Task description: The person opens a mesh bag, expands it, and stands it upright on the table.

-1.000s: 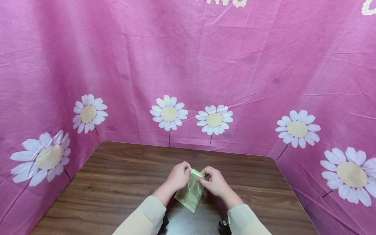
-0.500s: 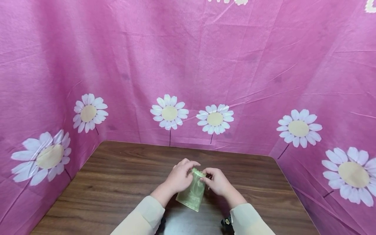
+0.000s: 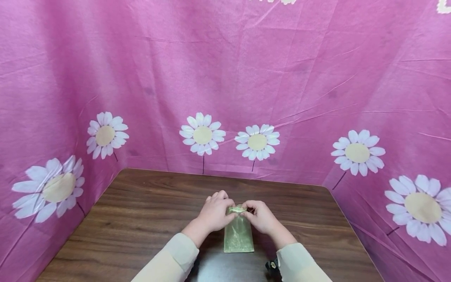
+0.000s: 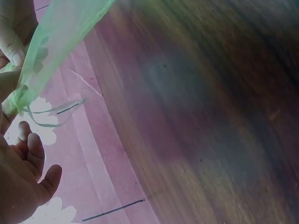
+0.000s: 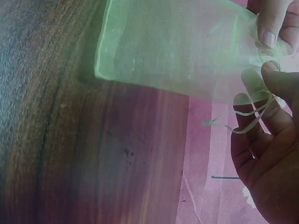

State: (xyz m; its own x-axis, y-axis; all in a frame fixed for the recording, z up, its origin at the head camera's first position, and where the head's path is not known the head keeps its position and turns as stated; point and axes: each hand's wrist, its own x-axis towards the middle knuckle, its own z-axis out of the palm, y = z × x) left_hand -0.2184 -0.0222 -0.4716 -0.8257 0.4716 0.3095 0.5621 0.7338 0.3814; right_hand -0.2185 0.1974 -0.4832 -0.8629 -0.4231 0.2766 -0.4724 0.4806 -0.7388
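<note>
A sheer green drawstring pouch [image 3: 239, 237] hangs between both hands, its mouth up and its flat bottom toward the person in the head view. The left hand [image 3: 214, 211] pinches the left of the gathered mouth between thumb and finger; its other fingers stand loosely bent. At the right of the mouth, the right hand [image 3: 261, 217] pinches the pouch with thumb and fingers. Loops of thin ribbon drawstring [image 5: 247, 126] dangle beside the right hand in the right wrist view, and another ribbon loop [image 4: 51, 123] shows in the left wrist view. Nothing is visible inside the pouch.
The pouch is over a dark wood-grain table [image 3: 148, 207]. A pink cloth backdrop [image 3: 225, 78] with white daisies stands along its back and sides. A black wrist device [image 3: 272, 267] shows by the right sleeve [image 3: 299, 262].
The left fingers lifted off the pouch's top edge, then closed on it lower along the mouth. The pouch's lower end swung right and now hangs straight. The right hand keeps its pinch.
</note>
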